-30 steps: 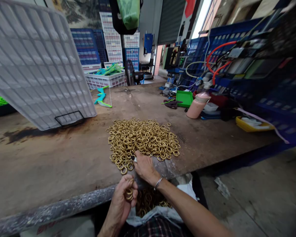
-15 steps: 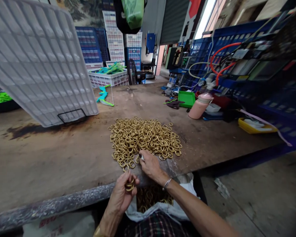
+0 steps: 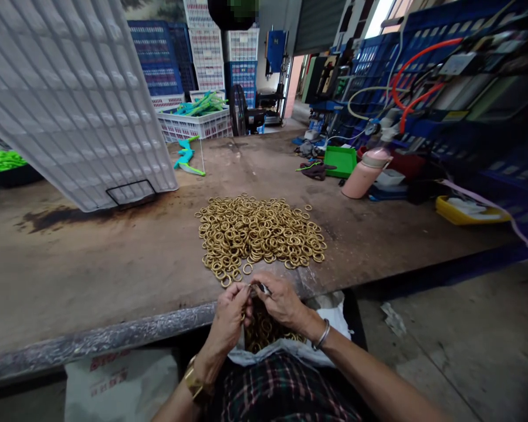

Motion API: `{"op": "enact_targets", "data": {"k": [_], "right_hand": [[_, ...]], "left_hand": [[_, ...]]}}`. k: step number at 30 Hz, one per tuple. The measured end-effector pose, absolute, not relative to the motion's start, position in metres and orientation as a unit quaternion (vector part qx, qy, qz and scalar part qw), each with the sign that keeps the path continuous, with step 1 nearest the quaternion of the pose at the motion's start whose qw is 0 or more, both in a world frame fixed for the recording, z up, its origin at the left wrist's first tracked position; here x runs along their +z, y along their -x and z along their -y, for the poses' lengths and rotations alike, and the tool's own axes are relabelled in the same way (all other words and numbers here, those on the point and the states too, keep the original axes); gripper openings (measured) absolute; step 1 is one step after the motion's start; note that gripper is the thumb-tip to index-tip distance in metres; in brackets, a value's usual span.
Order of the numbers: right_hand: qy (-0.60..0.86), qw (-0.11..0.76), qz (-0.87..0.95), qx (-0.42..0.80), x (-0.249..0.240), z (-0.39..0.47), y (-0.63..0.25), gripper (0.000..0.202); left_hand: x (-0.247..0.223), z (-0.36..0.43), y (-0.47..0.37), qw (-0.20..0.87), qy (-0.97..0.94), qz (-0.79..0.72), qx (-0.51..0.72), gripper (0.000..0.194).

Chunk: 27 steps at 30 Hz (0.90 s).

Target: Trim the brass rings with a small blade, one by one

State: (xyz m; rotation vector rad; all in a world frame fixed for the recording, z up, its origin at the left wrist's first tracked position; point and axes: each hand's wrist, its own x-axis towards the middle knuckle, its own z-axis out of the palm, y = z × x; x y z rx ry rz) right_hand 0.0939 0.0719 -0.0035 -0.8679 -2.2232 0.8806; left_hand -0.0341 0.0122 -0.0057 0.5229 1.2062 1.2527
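Observation:
My left hand (image 3: 229,319) is closed with brass-coloured rings (image 3: 243,316) in its fingers, mostly hidden by them. My right hand (image 3: 284,302) pinches a small dark and whitish tool (image 3: 264,289) whose kind I cannot make out. The fingertips of both hands meet just in front of the table's near edge. Beyond them a wide pile of brass-coloured rings (image 3: 259,228) lies on the table, with one loose ring (image 3: 247,268) at its near side. Below my hands, an open white sack (image 3: 264,354) on my lap holds more rings (image 3: 268,328).
A tall ribbed plastic crate (image 3: 83,105) stands on the table (image 3: 114,264) at left. A turquoise toy bow (image 3: 185,157) lies beyond the pile. To the right are a pink bottle (image 3: 366,173), a green tray (image 3: 339,162) and a yellow tray (image 3: 470,217).
My right hand has drawn back from the pile's near edge to my left hand, and their fingertips now meet. The left hand has risen slightly. The whole view has tilted down a little.

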Motion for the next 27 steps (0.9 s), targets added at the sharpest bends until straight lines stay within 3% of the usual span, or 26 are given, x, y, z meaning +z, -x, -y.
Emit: {"op": "enact_targets", "data": {"k": [8, 17, 24, 27], "right_hand": [[0.412, 0.260, 0.748, 0.451, 0.001, -0.070, -0.087, 0.025], [0.426, 0.261, 0.740, 0.451, 0.004, -0.067, -0.087, 0.014], [0.410, 0.269, 0.743, 0.456, 0.007, -0.066, -0.086, 0.018], [0.443, 0.270, 0.754, 0.402, 0.001, -0.068, -0.089, 0.017]], "left_hand": [[-0.009, -0.006, 0.035, 0.439, -0.406, -0.631, 0.495, 0.027], [-0.011, -0.004, 0.034, 0.607, -0.311, -0.535, 0.498, 0.028], [-0.009, -0.001, 0.033, 0.627, -0.295, -0.503, 0.516, 0.028], [-0.007, 0.000, 0.033, 0.620, -0.296, -0.509, 0.519, 0.028]]}}
